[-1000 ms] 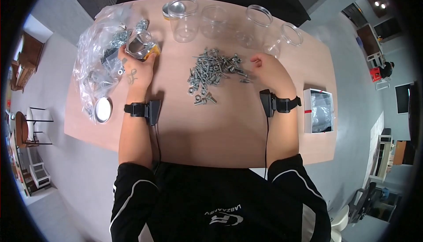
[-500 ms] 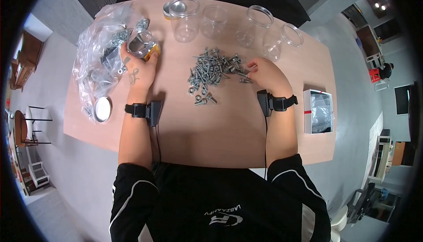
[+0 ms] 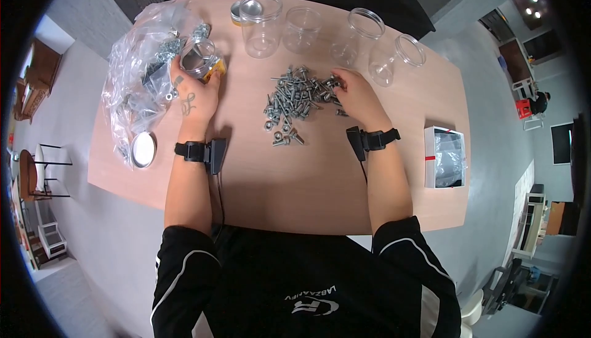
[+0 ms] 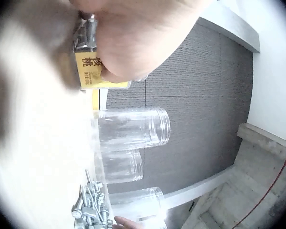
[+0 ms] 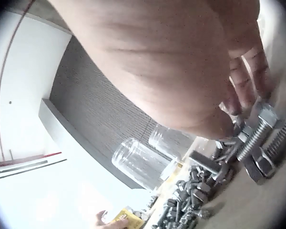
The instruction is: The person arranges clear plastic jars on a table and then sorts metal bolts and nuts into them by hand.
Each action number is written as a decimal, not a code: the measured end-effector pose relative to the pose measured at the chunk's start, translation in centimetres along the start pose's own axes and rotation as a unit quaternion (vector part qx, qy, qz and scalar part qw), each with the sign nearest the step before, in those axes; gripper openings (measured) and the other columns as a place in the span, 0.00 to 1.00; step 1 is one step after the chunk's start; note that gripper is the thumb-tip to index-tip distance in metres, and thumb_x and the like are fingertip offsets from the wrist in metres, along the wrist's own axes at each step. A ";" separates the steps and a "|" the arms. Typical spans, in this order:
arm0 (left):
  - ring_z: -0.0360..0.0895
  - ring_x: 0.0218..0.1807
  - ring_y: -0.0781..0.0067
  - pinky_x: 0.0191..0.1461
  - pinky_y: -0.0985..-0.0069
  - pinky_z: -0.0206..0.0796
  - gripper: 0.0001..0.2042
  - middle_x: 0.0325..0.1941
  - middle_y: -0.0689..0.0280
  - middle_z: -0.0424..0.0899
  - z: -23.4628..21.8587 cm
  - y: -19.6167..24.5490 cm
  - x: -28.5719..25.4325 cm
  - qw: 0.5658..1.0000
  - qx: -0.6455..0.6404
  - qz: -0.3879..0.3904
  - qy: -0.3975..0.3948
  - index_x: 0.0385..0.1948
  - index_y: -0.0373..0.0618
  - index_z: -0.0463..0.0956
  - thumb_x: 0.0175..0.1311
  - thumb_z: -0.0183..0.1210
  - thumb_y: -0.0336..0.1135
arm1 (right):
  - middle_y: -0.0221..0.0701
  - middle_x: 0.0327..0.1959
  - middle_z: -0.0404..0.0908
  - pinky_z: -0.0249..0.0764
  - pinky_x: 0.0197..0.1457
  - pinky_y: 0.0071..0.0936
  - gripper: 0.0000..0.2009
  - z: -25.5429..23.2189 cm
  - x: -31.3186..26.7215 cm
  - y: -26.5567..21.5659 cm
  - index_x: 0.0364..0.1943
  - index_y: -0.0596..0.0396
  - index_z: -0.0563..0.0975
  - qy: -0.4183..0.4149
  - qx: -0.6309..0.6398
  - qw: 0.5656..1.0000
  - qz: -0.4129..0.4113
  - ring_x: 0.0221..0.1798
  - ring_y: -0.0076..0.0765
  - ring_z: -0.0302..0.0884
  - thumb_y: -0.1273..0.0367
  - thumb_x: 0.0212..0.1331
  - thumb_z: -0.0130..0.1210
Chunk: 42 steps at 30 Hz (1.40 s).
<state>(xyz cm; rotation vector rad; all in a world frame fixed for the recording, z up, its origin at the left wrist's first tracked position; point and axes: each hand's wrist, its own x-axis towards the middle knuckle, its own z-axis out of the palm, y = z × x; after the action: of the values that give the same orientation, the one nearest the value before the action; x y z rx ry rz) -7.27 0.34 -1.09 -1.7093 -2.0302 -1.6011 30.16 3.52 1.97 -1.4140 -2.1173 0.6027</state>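
Observation:
My left hand (image 3: 198,95) grips a clear jar (image 3: 198,55) with a yellow label (image 4: 89,69) at the table's back left, thumb along its near side. A loose pile of metal bolts and nuts (image 3: 295,95) lies mid-table. At the pile's right edge is my right hand (image 3: 363,99), its fingertips down among the bolts. Up close in the right wrist view, its bent fingers (image 5: 243,78) reach to large bolts (image 5: 257,136) with hex nuts; I cannot tell whether one is pinched, as the palm hides the thumb side.
Several open clear jars, one a tall jar (image 3: 261,30), line the back. Behind the tall jar lies a round lid (image 3: 236,13). A plastic bag (image 3: 132,85) with hardware spreads at left, above another lid (image 3: 144,149). A white box (image 3: 430,175) holding clear plastic sits right.
My right hand has moved left, from beside the bolts onto the pile's right edge. My left hand keeps its grip on the jar in nearly the same place.

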 end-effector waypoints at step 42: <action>0.63 0.75 0.36 0.81 0.54 0.55 0.46 0.73 0.37 0.65 -0.3 0.4 -0.1 0.999 -0.003 -0.027 -0.018 0.73 0.25 0.54 0.56 0.75 0.29 | 0.46 0.40 0.83 0.78 0.49 0.43 0.11 -0.2 0.0 -0.3 0.39 0.63 0.78 0.016 0.014 0.999 0.034 0.43 0.54 0.82 0.75 0.52 0.63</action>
<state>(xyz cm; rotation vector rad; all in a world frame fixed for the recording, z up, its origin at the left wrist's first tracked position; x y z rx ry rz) -7.09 0.04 -0.74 -1.7118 -2.1073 -1.6063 30.10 3.39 2.33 -1.4766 -2.0341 0.6286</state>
